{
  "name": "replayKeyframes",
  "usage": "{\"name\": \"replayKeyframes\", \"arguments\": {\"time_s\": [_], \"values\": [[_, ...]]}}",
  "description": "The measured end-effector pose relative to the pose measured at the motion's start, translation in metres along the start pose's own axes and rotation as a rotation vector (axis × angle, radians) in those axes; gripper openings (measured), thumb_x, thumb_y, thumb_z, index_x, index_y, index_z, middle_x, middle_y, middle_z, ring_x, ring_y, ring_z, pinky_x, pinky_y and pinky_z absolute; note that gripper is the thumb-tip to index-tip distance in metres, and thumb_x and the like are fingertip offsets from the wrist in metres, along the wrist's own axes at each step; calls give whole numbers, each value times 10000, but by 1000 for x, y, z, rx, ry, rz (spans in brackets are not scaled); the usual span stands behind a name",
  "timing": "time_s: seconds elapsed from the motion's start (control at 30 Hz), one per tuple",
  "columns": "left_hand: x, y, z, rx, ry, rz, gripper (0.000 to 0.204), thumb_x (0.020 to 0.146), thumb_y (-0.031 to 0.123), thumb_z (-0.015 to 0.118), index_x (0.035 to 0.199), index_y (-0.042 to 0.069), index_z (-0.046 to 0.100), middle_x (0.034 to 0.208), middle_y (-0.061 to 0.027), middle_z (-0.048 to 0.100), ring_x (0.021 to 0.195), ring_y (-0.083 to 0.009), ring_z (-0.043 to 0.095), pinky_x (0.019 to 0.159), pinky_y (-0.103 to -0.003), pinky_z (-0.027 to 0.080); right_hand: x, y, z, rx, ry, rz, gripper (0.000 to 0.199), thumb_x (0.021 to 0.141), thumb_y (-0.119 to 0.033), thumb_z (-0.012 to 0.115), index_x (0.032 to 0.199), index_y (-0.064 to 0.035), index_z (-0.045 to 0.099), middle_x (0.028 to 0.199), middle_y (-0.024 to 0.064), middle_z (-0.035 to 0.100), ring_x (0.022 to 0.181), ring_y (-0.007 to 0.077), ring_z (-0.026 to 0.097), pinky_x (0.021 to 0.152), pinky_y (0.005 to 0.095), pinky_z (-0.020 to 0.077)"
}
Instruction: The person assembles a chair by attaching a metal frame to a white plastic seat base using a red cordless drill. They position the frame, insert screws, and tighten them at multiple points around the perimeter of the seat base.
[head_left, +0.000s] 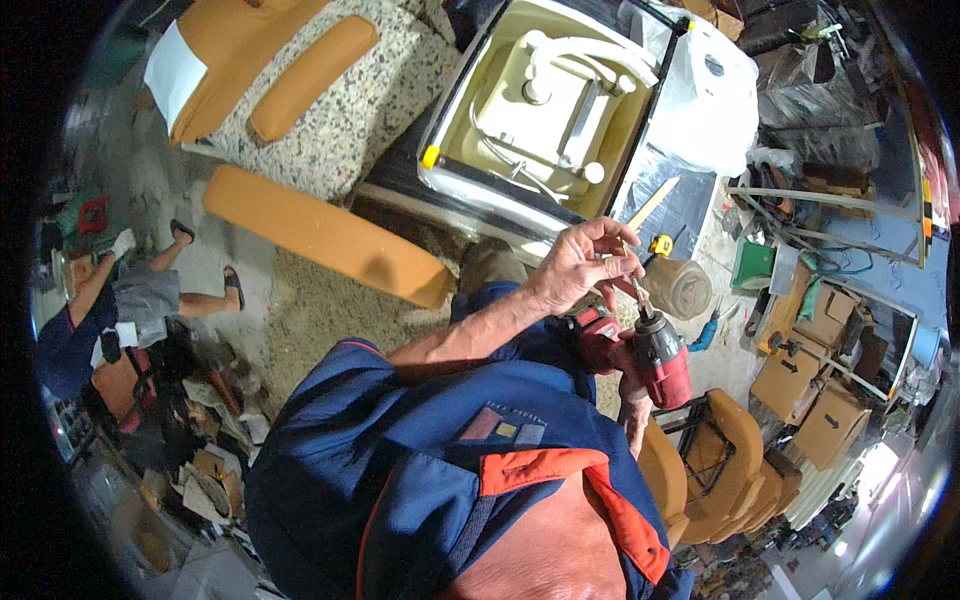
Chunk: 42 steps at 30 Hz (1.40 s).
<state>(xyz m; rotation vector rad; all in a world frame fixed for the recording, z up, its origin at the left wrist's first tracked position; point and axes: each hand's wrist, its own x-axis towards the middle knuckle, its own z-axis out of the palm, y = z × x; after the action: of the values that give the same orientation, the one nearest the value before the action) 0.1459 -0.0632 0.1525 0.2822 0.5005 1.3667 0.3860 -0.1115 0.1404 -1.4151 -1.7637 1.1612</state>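
Note:
My right hand (634,394) is wrapped round the grip of a red and grey cordless drill (661,362), whose nose tilts up and away from me. Just above the nose, my left hand (590,264) has thumb and fingertips pinched together. Something thin and small sits at those fingertips, too small to name. A clear round jar (680,290) stands right beside the bit. Past my left hand lie a yellow tape measure (661,245) and a flat yellowish stick (655,202). Farther off is a cream basin (470,120) with white pipe fittings and a hose (480,130) inside.
A long tan cushion (325,238) lies left of my legs; more tan pads (312,78) rest on the speckled slab (385,95). Tan padded seats (715,460) stand at lower right, near cardboard boxes (790,382). A blue-handled tool (706,332) is on the floor. Another person (150,300) is at far left.

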Motion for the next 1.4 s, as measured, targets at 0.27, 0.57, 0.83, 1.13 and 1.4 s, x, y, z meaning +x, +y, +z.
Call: {"name": "replayKeyframes", "arguments": {"time_s": [0.27,0.57,0.83,1.13,1.4], "values": [[22,15,15,174,-2,-29,410,941,62,697,1326,49,556,934,-119,728,748,-110,690,451,-190,466,-2,4,8,-28,129,-19,466,969,-442,649,1280,-97,613,1081,78,705,1004,200,664,901,402,541],[56,0,32,-58,-103,-290,122,963,203,706,1005,90,682,929,-48,741,873,-140,728,563,-208,505,-1,35,-14,24,242,112,309,863,-210,743,1127,-71,663,940,70,719,936,203,671,932,414,497],[115,1,48,115,-248,-250,248,993,283,667,1099,59,692,1025,-67,742,974,-133,704,721,-248,525,43,25,-45,25,424,30,237,869,-186,689,988,10,628,736,19,588,642,141,559,620,292,447],[324,-37,-116,1191,559,-28,694,849,297,783,1373,-69,514,1293,-234,636,1182,-320,628,1000,-437,511,151,61,-88,421,207,211,216,856,-104,680,1013,16,595,653,17,493,558,125,466,547,289,374],[413,-50,-137,932,647,-84,502,776,279,864,1066,-70,651,948,-167,713,804,-231,688,684,-368,561,263,72,-95,422,149,337,182,890,-100,701,1032,-3,642,623,-6,521,526,98,484,506,265,367]]}}
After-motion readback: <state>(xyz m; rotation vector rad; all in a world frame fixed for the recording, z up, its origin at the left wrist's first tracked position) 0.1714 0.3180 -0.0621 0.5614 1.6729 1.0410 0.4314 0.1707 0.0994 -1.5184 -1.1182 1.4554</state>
